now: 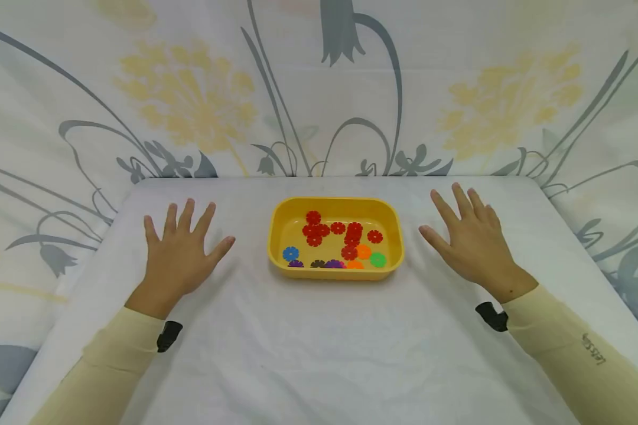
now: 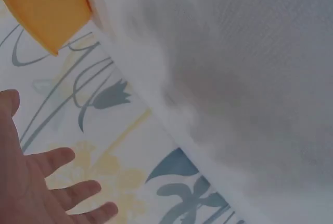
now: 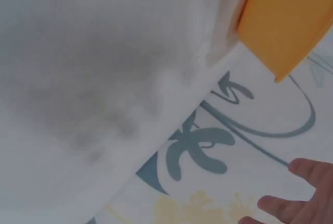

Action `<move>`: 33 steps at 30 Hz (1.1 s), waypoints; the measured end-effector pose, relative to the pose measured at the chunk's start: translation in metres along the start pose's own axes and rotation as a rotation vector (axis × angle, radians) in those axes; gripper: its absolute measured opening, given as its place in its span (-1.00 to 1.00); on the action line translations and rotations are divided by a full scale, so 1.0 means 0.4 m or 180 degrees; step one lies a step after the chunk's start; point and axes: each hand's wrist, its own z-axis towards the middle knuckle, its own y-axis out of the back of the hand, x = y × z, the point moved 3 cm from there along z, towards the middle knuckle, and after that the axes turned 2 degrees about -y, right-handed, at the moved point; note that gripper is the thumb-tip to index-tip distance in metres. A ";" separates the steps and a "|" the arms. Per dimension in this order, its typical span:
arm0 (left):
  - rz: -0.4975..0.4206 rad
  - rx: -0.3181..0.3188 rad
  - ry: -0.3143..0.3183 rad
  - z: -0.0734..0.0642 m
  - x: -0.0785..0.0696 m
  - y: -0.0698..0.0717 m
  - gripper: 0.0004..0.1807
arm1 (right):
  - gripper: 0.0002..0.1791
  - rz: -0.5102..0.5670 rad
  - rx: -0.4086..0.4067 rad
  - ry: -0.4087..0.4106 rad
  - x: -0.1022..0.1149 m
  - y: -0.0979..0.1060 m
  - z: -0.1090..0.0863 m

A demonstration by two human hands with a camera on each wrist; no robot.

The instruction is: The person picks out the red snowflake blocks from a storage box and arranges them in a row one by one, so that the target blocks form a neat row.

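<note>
A yellow plastic tray (image 1: 336, 274) stands on the white table between the two hands. Inside it lie several small notched discs: red discs (image 1: 374, 236) in loose clusters, a blue disc (image 1: 290, 254), a green disc (image 1: 377, 260), orange, purple and dark ones along the near wall. To the left of the tray, my left hand (image 1: 178, 260) is held over the table with its fingers spread, holding nothing. My right hand (image 1: 473, 242) is on the other side, fingers also spread and nothing in it. Both wrist views show part of the tray's side wall (image 2: 47, 10) beyond the fingers.
A white cloth covers the table (image 1: 319, 342). Behind it and along both sides hangs a curtain (image 1: 308, 88) with grey and yellow flowers. Black straps (image 1: 492, 317) show at the wrists, below beige sleeves.
</note>
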 end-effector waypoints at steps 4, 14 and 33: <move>-0.0228 -0.0562 -0.0321 0.014 -0.042 0.016 -0.41 | -0.29 0.0828 0.0201 -0.0144 0.014 -0.016 0.001; -0.0697 0.0209 -0.1308 0.138 -0.272 -0.017 -0.63 | -0.52 0.2664 0.0918 -0.0550 0.027 -0.124 0.023; 0.0024 0.0808 -0.1583 0.245 -0.338 -0.129 -0.69 | -0.62 0.3549 0.1610 -0.0356 0.034 -0.180 0.037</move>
